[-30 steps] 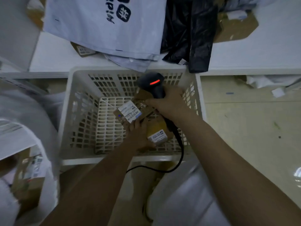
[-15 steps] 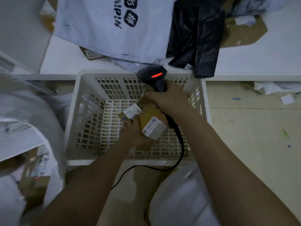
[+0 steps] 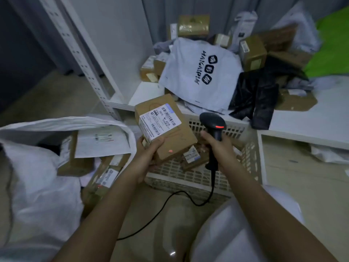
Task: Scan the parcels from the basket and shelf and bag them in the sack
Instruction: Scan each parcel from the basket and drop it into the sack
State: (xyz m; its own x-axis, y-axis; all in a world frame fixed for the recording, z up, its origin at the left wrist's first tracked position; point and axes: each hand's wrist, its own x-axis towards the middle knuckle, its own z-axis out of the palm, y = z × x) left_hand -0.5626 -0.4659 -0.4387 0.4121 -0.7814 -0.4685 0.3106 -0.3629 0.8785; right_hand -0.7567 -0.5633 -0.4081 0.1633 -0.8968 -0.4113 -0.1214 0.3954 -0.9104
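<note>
My left hand [image 3: 149, 151] grips a brown cardboard parcel [image 3: 177, 137] with a white barcode label, lifted above the left end of the white plastic basket [image 3: 190, 178]. A red scanner dot lies on the box's lower face. My right hand [image 3: 217, 146] holds the black barcode scanner [image 3: 213, 123] by its handle, to the right of the parcel, its red light on. A small labelled parcel [image 3: 192, 156] lies in the basket below. The open white sack [image 3: 37, 176] at the left holds several boxes and envelopes.
The white shelf [image 3: 294, 127] behind the basket carries several parcels: a white printed mailer [image 3: 200, 72], a black bag [image 3: 260, 99], brown boxes [image 3: 252, 52]. A white upright post [image 3: 83, 59] stands at the left. The scanner's black cable [image 3: 170, 203] trails over the floor.
My left hand has lifted a larger brown parcel up and left, out of the basket. My right hand with the scanner rose and now points at it. The view tilted up toward the shelf.
</note>
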